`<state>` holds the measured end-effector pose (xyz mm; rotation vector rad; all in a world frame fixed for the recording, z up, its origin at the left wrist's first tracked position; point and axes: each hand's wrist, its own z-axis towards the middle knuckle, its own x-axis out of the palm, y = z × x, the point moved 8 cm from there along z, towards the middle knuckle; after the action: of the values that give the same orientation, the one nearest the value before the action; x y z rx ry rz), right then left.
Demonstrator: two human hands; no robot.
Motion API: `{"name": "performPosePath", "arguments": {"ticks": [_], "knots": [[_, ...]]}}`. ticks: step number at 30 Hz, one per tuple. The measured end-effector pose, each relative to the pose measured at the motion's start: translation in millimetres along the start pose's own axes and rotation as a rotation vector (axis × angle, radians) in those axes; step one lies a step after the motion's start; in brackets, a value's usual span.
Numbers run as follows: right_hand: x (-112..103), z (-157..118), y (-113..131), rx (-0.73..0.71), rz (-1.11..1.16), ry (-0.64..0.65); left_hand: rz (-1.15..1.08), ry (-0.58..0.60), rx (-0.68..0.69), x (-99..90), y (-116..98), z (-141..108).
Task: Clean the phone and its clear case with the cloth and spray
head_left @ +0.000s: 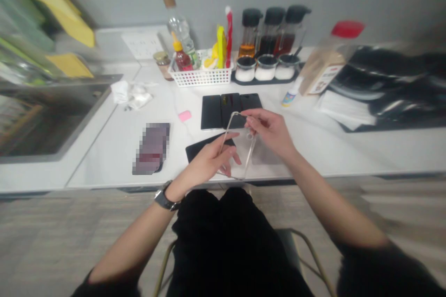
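Note:
A clear case with a pale rim (250, 160) hangs tilted above the counter's front edge. My right hand (266, 127) pinches its upper right part between thumb and fingers. My left hand (216, 155) overlaps the case's left side with its fingers apart; whether they touch it is unclear. Under my left hand lies a black flat device (197, 147), partly hidden. Behind are dark flat devices side by side: the left one (211, 112), the middle one (230, 102) and the right one (252, 100). A translucent sheet-like item (273, 151) lies below my right hand.
A pixelated flat item (151, 148) and a pink piece (185, 115) lie left. Crumpled tissues (134, 95) sit near the sink (64, 155). Behind stand a white basket (202, 77), jars (266, 68) and a red-capped container (325, 62). A small bottle (290, 96) stands right.

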<state>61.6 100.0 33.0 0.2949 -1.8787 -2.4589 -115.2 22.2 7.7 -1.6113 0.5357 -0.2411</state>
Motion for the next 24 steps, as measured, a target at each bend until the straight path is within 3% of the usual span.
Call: {"name": "performPosePath", "arguments": {"ticks": [2, 5, 8, 12, 16, 20, 22, 24], "knots": [[-14, -3, 7, -0.020, -0.059, -0.063, -0.181, 0.050, -0.052, 10.4, 6, -1], [-56, -20, 14, -0.094, -0.281, -0.224, -0.308, 0.004, -0.091, 8.7, 16, -15], [-82, -45, 2, -0.087, -0.555, -0.178, -0.363, -0.050, -0.136, 4.8, 27, -36], [-101, -71, -23, -0.073, -0.802, -0.191, -0.435, -0.041, -0.155, 14.6, 34, -49], [-102, -71, -31, -0.096, -0.811, -0.152, -0.550, -0.012, -0.141, 30.0, 35, -43], [-96, -70, 7, -0.159, -0.631, -0.189, -0.711, 0.005, -0.128, 45.9, 31, -36], [-78, -73, 33, -0.231, -0.606, -0.149, -0.774, 0.049, -0.142, 59.3, 28, -33], [-47, -76, 47, -0.266, -0.570, 0.005, -0.827, 0.085, -0.157, 73.2, 27, -28]]}}
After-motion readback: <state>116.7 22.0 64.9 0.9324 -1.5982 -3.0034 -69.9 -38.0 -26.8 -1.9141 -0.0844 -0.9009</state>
